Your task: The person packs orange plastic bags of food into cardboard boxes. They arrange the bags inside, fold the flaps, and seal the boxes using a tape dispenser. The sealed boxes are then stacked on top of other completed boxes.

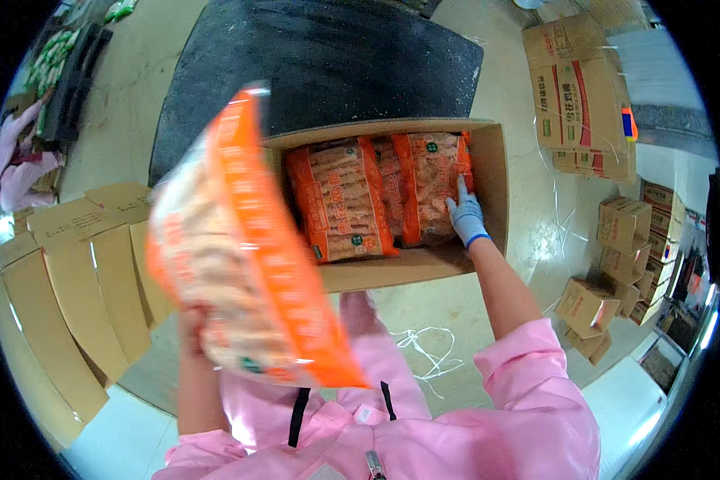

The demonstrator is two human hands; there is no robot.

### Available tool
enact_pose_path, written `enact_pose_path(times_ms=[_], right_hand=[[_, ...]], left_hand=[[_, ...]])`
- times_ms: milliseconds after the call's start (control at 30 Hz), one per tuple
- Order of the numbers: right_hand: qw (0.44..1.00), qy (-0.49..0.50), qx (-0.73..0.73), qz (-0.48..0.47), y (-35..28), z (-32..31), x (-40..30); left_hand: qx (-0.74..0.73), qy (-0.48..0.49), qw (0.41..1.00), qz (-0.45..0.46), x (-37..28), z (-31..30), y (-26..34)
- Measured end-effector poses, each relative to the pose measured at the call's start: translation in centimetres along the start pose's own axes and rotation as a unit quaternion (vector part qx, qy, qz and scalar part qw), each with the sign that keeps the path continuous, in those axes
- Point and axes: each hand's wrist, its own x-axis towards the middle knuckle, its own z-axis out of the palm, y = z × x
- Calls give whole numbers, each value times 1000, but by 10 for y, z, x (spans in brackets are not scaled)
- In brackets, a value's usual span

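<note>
My left hand [193, 333] holds up a large plastic bag of food [246, 252] with orange bands, tilted and blurred by motion. Most of that hand is hidden behind the bag. In front of me stands an open cardboard box [390, 273] with several similar bags in it. One packed bag [342, 201] lies on the box's left side. Another packed bag [435, 180] lies on the right, with part of a bag showing lower down between them. My right hand [469, 217], in a pale glove with a blue cuff, reaches inside and rests its spread fingers against the right bag's outer end.
A dark platform [330, 60] lies beyond the box. Cardboard cartons [84, 294] are lined up at my left. Flattened printed cartons [579, 90] and stacked boxes [624, 240] stand at right. Loose white strapping [432, 354] lies on the floor. A person in pink [21, 156] is at far left.
</note>
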Motion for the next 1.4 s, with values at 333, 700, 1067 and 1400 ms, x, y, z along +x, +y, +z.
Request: enact_pose_path(times_ms=[333, 700, 1067, 1400], right_hand=[[887, -69, 448, 86, -10, -57, -30], [966, -3, 245, 86, -101, -13, -32], [986, -8, -61, -154, -192, -57, 30], [986, 84, -34, -142, -189, -14, 29]], left_hand=[[600, 154, 746, 244, 199, 12, -248], [518, 286, 801, 89, 243, -22, -198], [835, 82, 536, 87, 270, -4, -206], [696, 251, 672, -8, 222, -50, -248]])
